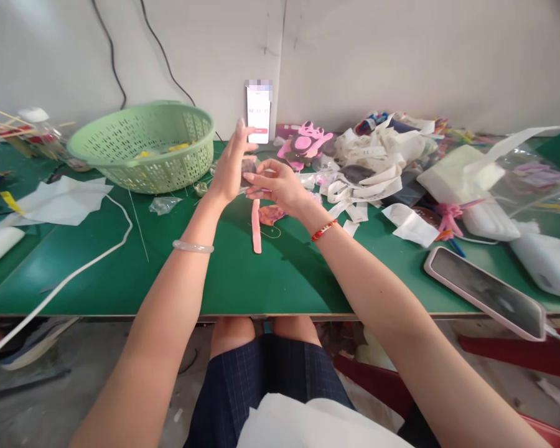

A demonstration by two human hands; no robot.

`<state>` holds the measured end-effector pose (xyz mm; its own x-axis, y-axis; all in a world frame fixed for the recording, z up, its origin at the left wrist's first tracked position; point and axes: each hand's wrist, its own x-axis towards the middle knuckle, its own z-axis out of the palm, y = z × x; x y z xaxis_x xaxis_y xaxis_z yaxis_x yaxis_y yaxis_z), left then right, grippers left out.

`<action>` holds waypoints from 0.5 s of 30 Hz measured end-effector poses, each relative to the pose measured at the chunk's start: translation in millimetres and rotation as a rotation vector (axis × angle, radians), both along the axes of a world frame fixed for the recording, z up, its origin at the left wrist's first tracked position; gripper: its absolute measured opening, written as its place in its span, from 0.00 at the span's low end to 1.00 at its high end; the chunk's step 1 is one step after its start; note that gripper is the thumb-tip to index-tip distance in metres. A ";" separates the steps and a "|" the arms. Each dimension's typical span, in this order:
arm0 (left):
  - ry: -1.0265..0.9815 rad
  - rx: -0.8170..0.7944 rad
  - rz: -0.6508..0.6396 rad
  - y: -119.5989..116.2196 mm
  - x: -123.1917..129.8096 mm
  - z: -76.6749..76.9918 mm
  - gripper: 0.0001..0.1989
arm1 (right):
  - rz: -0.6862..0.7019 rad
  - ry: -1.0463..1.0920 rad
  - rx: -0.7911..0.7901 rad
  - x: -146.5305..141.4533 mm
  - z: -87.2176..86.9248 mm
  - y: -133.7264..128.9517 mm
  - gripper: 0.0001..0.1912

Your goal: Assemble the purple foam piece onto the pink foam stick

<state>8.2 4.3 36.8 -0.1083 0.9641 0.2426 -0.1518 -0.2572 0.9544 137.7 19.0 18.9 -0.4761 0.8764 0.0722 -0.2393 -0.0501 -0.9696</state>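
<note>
My left hand (228, 163) is raised above the green table, its fingers stretched up and partly over the lower edge of an upright phone (258, 115). Facing it, my right hand (280, 186) pinches a small dark greyish piece (249, 167) between thumb and fingers. That piece sits right between the two hands, and its exact kind is unclear. Below them a flat pink strip (256, 227) lies on the table. Beside the strip is an orange and purple patterned scrap (271, 214) with a loose thread, partly under my right hand.
A green plastic basket (154, 177) stands at the back left. Behind my right hand are a pink cut-out figure (308, 144) and a heap of white fabric strips (382, 155). A pink-cased phone (485, 289) overhangs the front edge. A white cable (91, 264) crosses the left side.
</note>
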 end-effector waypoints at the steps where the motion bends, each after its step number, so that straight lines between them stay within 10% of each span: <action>1: 0.044 -0.019 0.003 2.8 -3.1 -1.1 0.30 | 0.007 0.010 -0.004 1.2 -0.5 1.6 0.22; 9: 0.088 -0.351 -0.044 16.9 -32.8 -18.4 0.19 | -0.243 0.077 -0.013 15.6 -2.0 21.4 0.11; 15: 0.328 -0.663 -0.101 -0.1 -6.0 -22.5 0.13 | -0.275 0.077 -0.052 17.5 -4.1 22.0 0.19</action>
